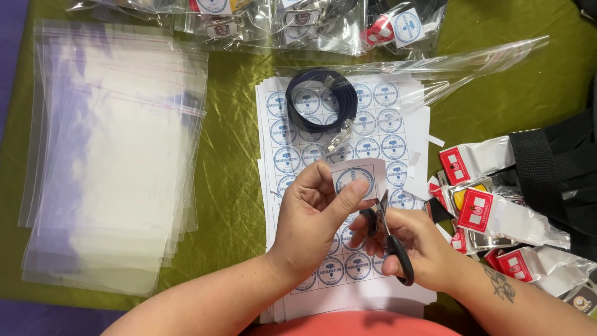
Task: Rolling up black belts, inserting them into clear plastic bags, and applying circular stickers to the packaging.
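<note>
2 hands | L hand (311, 218) pinches label square (359, 179) | R hand (413, 246) grips scissors (390, 233)

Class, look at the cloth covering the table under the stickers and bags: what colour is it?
Olive green, with a slight sheen. The cloth shows best in the head view, between the clear bags and the sticker sheets.

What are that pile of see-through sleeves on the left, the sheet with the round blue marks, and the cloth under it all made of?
The clear bags look like thin glossy plastic film: they glare and show the cloth through. The sticker sheet seems matte white paper with printed blue circles; whether it is adhesive-backed cannot be told. The green tablecloth looks like satiny woven fabric, with a soft sheen and wrinkles.
</note>
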